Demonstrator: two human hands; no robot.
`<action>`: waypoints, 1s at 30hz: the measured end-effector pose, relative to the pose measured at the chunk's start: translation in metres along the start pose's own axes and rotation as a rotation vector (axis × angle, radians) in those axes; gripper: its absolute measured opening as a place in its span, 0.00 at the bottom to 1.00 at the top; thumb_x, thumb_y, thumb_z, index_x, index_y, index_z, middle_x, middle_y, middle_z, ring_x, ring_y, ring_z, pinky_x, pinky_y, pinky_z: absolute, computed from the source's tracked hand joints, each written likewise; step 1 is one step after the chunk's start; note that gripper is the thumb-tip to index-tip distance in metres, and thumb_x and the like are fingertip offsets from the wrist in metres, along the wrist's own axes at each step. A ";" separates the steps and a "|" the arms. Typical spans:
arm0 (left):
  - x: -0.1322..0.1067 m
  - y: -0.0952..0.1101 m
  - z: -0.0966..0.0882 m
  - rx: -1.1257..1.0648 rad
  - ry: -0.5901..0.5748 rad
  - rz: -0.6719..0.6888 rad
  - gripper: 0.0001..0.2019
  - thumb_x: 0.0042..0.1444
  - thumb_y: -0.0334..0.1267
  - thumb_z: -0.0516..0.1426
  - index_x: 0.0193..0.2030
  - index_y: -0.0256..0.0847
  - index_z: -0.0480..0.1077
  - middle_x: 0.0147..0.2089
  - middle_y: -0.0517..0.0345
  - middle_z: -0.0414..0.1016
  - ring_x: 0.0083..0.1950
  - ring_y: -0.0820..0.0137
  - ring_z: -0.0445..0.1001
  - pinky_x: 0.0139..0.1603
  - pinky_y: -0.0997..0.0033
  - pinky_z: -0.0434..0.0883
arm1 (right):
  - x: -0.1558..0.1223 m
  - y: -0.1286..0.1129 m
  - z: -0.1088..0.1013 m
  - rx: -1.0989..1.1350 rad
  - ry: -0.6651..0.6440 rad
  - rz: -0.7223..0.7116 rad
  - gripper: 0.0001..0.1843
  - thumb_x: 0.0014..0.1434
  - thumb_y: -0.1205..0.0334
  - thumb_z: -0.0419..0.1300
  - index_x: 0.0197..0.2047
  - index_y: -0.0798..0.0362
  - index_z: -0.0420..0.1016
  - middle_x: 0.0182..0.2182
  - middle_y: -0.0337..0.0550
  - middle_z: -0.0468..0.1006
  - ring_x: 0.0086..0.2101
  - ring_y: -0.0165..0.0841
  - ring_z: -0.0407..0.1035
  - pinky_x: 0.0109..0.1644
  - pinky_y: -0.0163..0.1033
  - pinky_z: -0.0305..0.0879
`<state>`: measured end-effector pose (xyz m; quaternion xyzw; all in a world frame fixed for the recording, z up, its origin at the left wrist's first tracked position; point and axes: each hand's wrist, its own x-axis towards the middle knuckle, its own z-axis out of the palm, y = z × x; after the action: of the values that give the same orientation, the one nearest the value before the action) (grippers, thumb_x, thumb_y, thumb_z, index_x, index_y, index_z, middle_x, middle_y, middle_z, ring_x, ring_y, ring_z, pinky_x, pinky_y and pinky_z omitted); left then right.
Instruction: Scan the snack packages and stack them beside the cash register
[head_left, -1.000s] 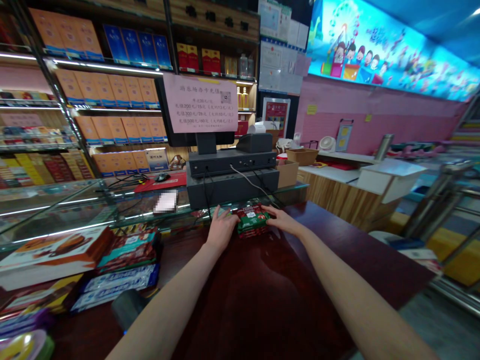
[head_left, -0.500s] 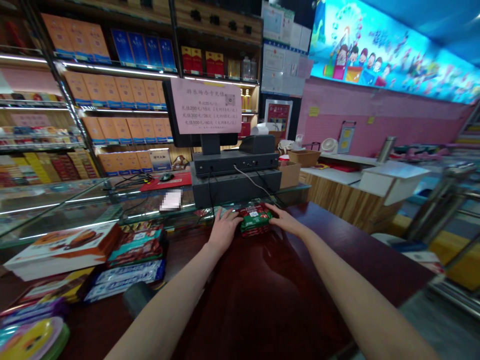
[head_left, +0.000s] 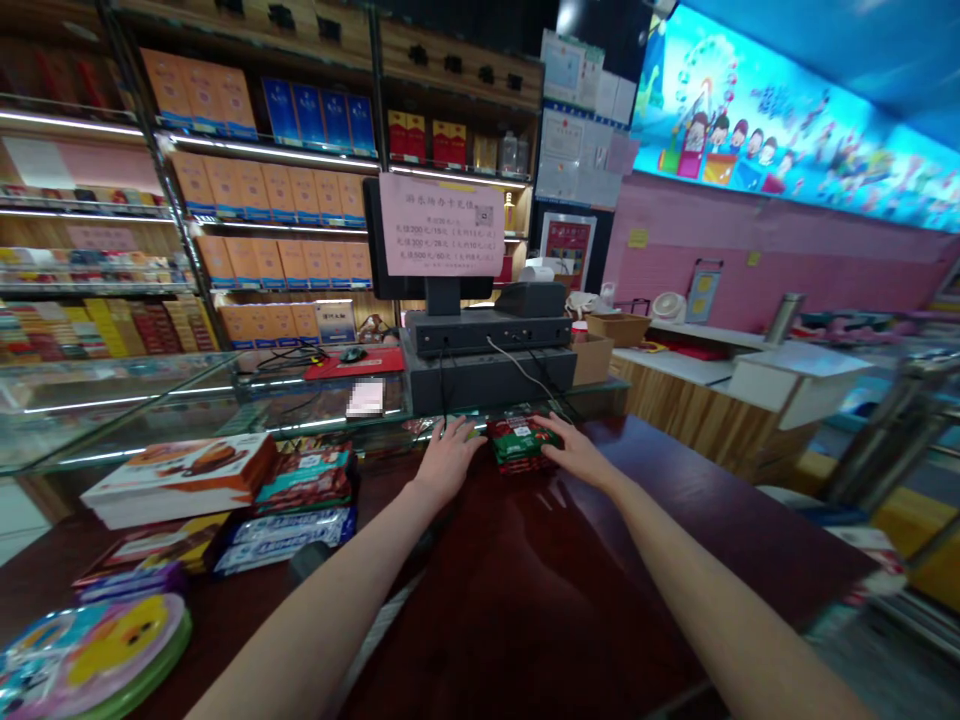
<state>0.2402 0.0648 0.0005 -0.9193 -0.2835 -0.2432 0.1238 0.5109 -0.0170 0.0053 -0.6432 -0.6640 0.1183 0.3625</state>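
Observation:
On the dark wood counter lies a small stack of green and red snack packets, in front of the cash register. My right hand is at the stack's right end, its fingers apart and touching the edge. My left hand lies left of the stack with a narrow gap between, fingers spread and palm down. Partly under its fingertips is a small shiny wrapper, whose kind I cannot make out.
At left are a white and orange box, teal packets, blue-white wrapped bars and a round duck-print pack. A dark object sits beside my left forearm. Behind stand the register and a glass case.
My left hand has come slightly away from the packets, leaving a gap. My right hand stays by the stack, its fingers further over the right end. The view has shifted a little left.

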 end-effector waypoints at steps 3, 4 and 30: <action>-0.009 -0.009 -0.014 0.021 -0.017 -0.009 0.20 0.64 0.29 0.49 0.56 0.51 0.73 0.65 0.55 0.71 0.69 0.56 0.63 0.69 0.44 0.59 | -0.001 -0.014 0.007 -0.027 0.016 -0.032 0.32 0.56 0.64 0.58 0.65 0.49 0.70 0.66 0.51 0.67 0.71 0.45 0.48 0.73 0.58 0.41; -0.012 -0.012 -0.019 0.032 -0.033 -0.017 0.20 0.64 0.29 0.49 0.56 0.51 0.73 0.65 0.55 0.71 0.70 0.56 0.62 0.70 0.44 0.58 | -0.001 -0.019 0.010 -0.037 0.017 -0.044 0.32 0.56 0.64 0.58 0.65 0.50 0.70 0.66 0.52 0.67 0.71 0.46 0.49 0.73 0.58 0.42; -0.130 -0.106 -0.084 0.121 -0.017 -0.298 0.16 0.63 0.32 0.52 0.50 0.51 0.77 0.60 0.57 0.77 0.67 0.57 0.66 0.70 0.43 0.56 | 0.015 -0.117 0.116 0.048 -0.135 -0.278 0.30 0.57 0.63 0.59 0.64 0.50 0.72 0.68 0.52 0.64 0.69 0.43 0.55 0.72 0.55 0.49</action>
<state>0.0533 0.0604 0.0142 -0.8599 -0.4319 -0.2337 0.1389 0.3487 0.0165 0.0009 -0.5266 -0.7665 0.1257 0.3455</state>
